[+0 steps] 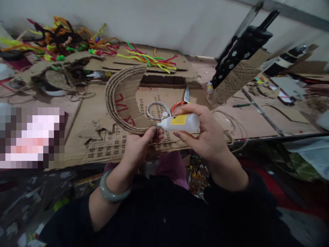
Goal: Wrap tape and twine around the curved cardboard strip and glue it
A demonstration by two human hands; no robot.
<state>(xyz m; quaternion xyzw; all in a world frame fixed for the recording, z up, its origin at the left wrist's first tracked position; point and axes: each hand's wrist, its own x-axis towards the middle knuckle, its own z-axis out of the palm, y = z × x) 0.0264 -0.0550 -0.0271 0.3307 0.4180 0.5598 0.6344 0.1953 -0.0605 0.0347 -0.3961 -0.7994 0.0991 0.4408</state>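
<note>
White bottle [182, 122] near-level lengthwise, nozzle [159, 125] leftward, right fingers [203, 118] clamped round it, left fingers [149, 134] on crescent [114, 99]

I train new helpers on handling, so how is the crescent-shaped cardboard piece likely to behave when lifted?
The crescent-shaped cardboard piece is probably light for its size, since it looks like thin sheet. Its outer edge, lined with rows of twine, may be stiffer than the bare middle. The narrow end at the left hand might bend most easily.

dim, soft light, faint shadows on the wall [154, 24], outer edges stretched and blurred (pixelated at left).
</note>
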